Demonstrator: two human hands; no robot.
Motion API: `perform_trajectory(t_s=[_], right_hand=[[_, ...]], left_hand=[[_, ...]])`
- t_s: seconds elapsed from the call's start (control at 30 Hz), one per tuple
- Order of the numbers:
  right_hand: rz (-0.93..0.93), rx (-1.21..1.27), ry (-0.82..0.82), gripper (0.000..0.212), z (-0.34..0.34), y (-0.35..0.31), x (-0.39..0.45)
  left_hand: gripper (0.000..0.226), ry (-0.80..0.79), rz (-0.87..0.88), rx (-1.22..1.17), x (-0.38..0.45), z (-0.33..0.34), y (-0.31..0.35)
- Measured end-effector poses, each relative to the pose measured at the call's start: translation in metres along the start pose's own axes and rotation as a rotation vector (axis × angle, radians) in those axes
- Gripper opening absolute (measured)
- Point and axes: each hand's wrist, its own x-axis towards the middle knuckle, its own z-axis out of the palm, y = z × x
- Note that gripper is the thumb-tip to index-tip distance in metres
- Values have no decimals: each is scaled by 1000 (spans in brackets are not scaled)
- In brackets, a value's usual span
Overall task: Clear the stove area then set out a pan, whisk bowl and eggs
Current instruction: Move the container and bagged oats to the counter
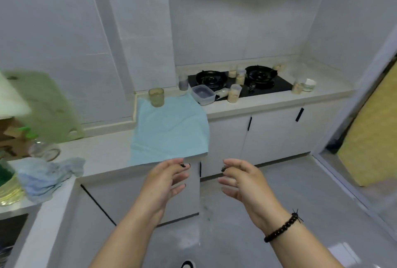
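Note:
A black two-burner gas stove (277, 86) sits in the far counter. Several clear jars of pale contents stand on and around it, one at its front (234, 93), one between the burners (240, 76), one to its right (297, 87). A clear plastic box (203, 94) lies at the stove's left front corner, and a white bowl (309, 84) stands to the right. My left hand (166, 178) and my right hand (241, 178) hover in front of the near counter corner, fingers relaxed, holding nothing. No pan or eggs show.
A light blue towel (169, 130) covers the counter corner, with a yellowish cup (156, 97) on it. A green cutting board (46, 104) leans on the left wall. A crumpled blue cloth (46, 176) lies at the left. White cabinets (277, 132) stand below; a yellow door (373, 130) is at the right.

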Motion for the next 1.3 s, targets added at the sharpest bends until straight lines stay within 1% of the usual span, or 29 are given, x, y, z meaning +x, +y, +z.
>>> perform_trajectory(t_s=[0.13, 0.23, 0.47, 0.67, 0.8, 1.0, 1.13, 1.3], right_hand=[[0, 8, 64, 22, -22, -22, 59], [-3, 16, 120, 22, -34, -41, 117], [8, 36, 190, 20, -54, -86, 232], [48, 42, 191, 20, -94, -113, 306], [51, 32, 166, 19, -126, -131, 358], [55, -114, 34, 19, -167, -168, 436], [73, -150, -32, 18, -171, -183, 474], [78, -258, -106, 21, -146, -194, 534]], left_hand=[[19, -76, -26, 34, 60, 39, 13], [19, -108, -35, 58, 121, 67, 30], [20, -173, -63, 134, 237, 140, 66], [19, -192, -87, 163, 304, 201, 83], [19, -152, -100, 152, 345, 239, 86], [21, -30, -124, 61, 391, 305, 91], [21, 30, -131, 22, 416, 314, 93], [23, 164, -119, -17, 464, 293, 105]])
